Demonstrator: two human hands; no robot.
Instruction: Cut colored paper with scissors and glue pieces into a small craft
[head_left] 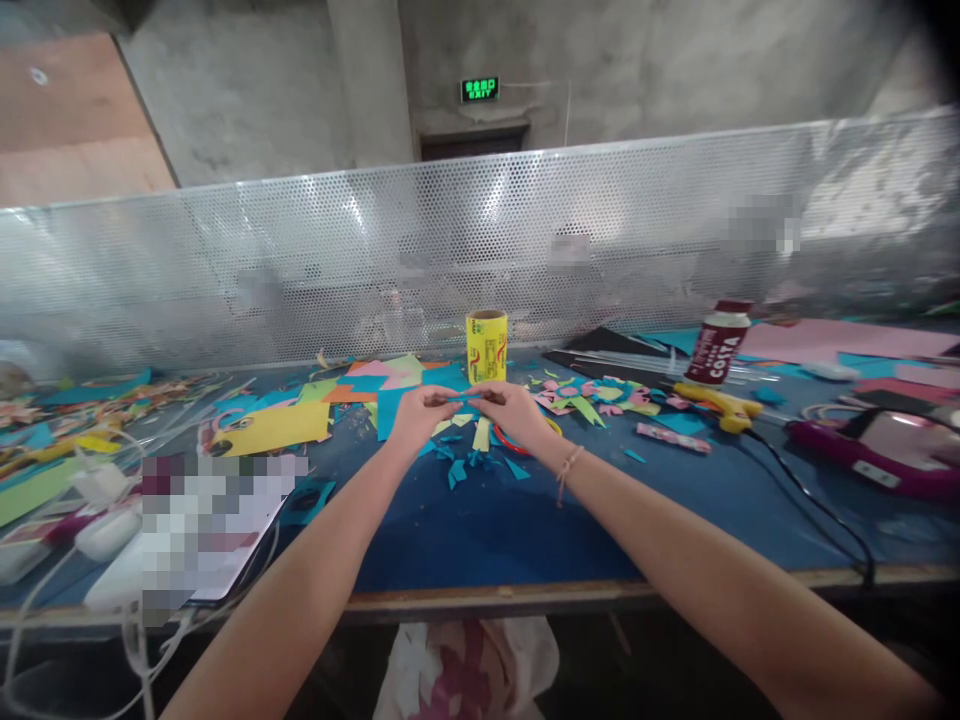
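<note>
Between the fingertips of both hands is a small piece of blue paper [466, 396], held up over the table. My left hand [421, 410] is closed in a pinch on its left end. On the right end, the thumb and fingers of my right hand [516, 410] pinch it too. Just behind the hands a yellow cardboard roll [487, 350] stands upright. Below them lie cut blue paper scraps [469, 465]. A red and yellow ring [506, 440] shows partly behind my right wrist.
Pink and green paper pieces [600, 395] lie right of centre. Farther right are a yellow glue gun [720, 405] with a black cord, a COSTA bottle [720, 345] and a purple device [885, 450]. At left are yellow paper [277, 428], a phone [259, 530] and white cables. A perforated metal screen [450, 220] borders the back.
</note>
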